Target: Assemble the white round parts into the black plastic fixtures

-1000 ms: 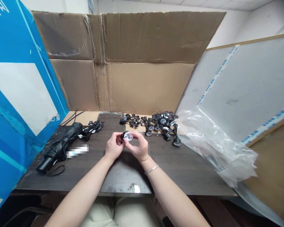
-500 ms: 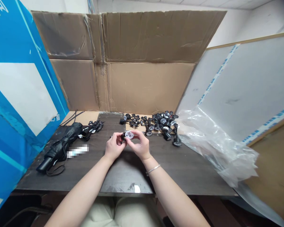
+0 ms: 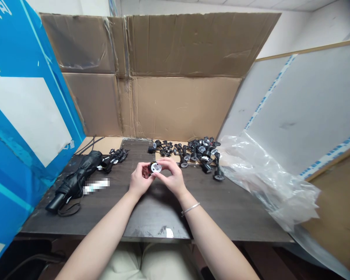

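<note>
Over the middle of the dark wooden table, both my hands hold one small black part with a round white face. My left hand grips its black body from the left with curled fingers. My right hand, a thin bracelet on its wrist, pinches the white face from the right. Just behind my hands lies a heap of similar black parts, several with white faces.
A folded black umbrella lies at the table's left, with a small cluster of black pieces beside it. Crumpled clear plastic covers the right side. Cardboard walls, a blue panel and a grey board enclose the table.
The part between my fingers has turned a little and my hands have crept slightly away from me. Nothing else has moved.
</note>
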The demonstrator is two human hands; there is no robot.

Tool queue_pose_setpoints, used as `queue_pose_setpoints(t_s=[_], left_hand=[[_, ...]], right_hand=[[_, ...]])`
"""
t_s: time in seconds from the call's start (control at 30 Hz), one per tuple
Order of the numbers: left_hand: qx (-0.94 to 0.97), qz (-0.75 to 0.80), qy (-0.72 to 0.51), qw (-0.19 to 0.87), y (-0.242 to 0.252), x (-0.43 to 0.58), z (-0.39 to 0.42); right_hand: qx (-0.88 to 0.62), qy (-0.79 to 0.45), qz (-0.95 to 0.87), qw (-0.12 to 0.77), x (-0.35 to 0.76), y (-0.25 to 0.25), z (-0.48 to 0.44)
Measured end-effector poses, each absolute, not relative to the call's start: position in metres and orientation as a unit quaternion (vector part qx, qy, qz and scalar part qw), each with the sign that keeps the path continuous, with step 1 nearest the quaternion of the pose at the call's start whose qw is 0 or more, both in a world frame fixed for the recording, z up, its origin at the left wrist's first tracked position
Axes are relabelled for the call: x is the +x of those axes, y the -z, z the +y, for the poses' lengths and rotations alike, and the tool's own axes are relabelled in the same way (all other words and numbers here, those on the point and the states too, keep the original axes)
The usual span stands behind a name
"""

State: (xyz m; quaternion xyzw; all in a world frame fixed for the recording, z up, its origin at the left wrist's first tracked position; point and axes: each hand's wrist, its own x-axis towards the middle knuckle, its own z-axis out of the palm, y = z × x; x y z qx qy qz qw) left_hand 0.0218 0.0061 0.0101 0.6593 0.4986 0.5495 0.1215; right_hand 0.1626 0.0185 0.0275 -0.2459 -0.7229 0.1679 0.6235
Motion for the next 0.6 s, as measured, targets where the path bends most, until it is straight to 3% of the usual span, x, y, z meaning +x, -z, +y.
queue_pose_setpoints(t_s=[0.6], left_hand=[[0.668, 0.514, -0.527, 0.111, -0.0093, 0.0207, 0.0068]], right_hand=[[-0.263, -0.128, -0.759, 0.582, 0.1653, -0.0268, 0.0212]])
